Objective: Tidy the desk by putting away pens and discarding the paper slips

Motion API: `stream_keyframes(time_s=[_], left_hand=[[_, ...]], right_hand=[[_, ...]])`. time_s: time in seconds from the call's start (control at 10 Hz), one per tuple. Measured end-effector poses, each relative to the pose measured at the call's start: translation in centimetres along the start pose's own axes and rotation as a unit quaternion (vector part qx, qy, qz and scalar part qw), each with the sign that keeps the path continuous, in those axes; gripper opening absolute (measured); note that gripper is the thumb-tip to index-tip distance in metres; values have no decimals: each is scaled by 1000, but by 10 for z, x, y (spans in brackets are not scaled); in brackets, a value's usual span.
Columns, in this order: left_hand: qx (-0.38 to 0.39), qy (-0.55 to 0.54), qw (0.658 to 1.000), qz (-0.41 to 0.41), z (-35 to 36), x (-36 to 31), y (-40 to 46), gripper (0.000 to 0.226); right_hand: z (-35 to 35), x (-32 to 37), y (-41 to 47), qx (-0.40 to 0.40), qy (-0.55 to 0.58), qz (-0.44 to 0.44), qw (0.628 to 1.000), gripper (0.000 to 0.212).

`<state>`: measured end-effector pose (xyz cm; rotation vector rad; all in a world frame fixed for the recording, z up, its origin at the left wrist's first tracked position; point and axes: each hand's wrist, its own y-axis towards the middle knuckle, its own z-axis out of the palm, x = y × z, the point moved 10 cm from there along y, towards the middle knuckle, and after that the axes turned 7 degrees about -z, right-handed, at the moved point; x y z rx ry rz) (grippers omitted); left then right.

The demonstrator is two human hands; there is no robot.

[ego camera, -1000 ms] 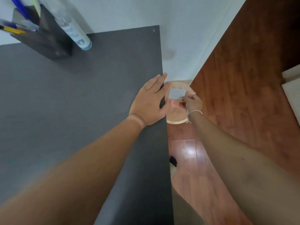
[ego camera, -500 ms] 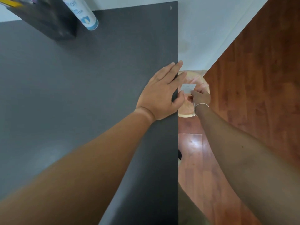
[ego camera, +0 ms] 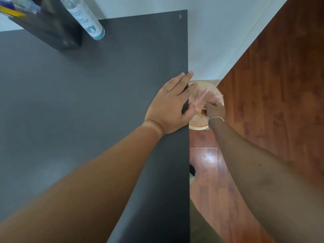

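- Matte charcoal desk [ego camera: 87, 102] is filling the left of the view, smooth and flat, its straight right edge dropping to glossy reddish wood floor [ego camera: 271, 102].
- Left hand [ego camera: 169, 106] is lying palm-down at that edge, fingers straight and reaching past it, thumb bent over the side, gripping nothing.
- Right hand [ego camera: 214, 111] is hanging low over the bin [ego camera: 196, 127], fingers curled together at the tips; whether a slip is pinched there, cannot tell, and no slip is showing clearly.
- Round bin is sitting on the floor just beside the desk, pale rim, crinkled pinkish liner inside.
- Pens [ego camera: 15, 9], blue and yellow, are standing in a boxy black holder [ego camera: 52, 32] at the far corner.
- Cylindrical clear sanitizer bottle [ego camera: 85, 16] is standing just beside the holder.
- Thin bracelet [ego camera: 215, 118] is circling the right wrist.
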<state>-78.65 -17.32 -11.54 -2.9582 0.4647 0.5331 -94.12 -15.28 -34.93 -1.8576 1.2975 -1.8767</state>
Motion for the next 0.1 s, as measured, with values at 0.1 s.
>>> stream_keyframes(time_s=[0.1], left_hand=[[12,5,1000,-10,-1,1,-2,51]], right_hand=[[-1,-1,3,0,-5,-8,1000,14]])
